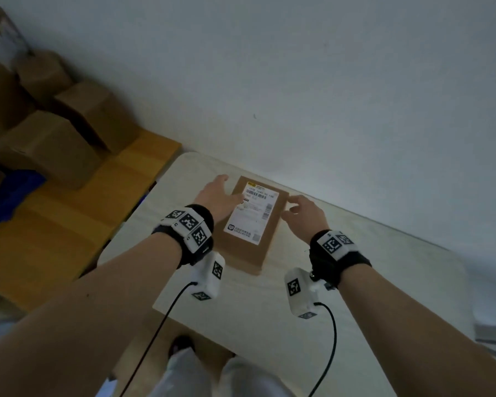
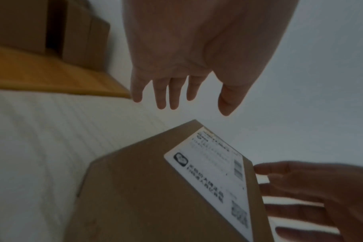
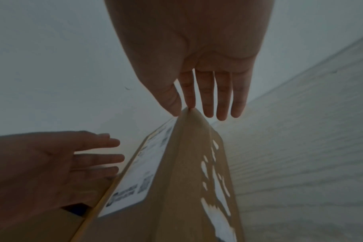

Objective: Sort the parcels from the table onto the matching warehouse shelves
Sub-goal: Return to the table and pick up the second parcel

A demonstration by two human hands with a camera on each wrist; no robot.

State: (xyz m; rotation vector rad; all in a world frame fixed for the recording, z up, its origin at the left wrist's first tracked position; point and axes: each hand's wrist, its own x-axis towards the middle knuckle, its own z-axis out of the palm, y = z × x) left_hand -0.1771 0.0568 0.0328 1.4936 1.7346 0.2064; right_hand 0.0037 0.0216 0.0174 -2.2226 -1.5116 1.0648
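A flat brown cardboard parcel (image 1: 249, 247) with a white shipping label (image 1: 251, 214) lies on the pale table (image 1: 370, 296), close to the wall. My left hand (image 1: 216, 196) hovers with straight fingers over the parcel's left far corner; the left wrist view shows its fingers (image 2: 174, 98) spread above the parcel (image 2: 147, 188), holding nothing. My right hand (image 1: 302, 212) is at the parcel's right edge, fingers extended. In the right wrist view its fingertips (image 3: 207, 104) are at the far corner of the parcel (image 3: 176, 180); contact is unclear.
To the left, an orange shelf board (image 1: 69, 224) carries several plain cardboard boxes (image 1: 49, 144), with something blue (image 1: 12, 196) beside them. A white wall (image 1: 327, 81) runs right behind the table. A pale object (image 1: 493, 325) sits at the table's right edge.
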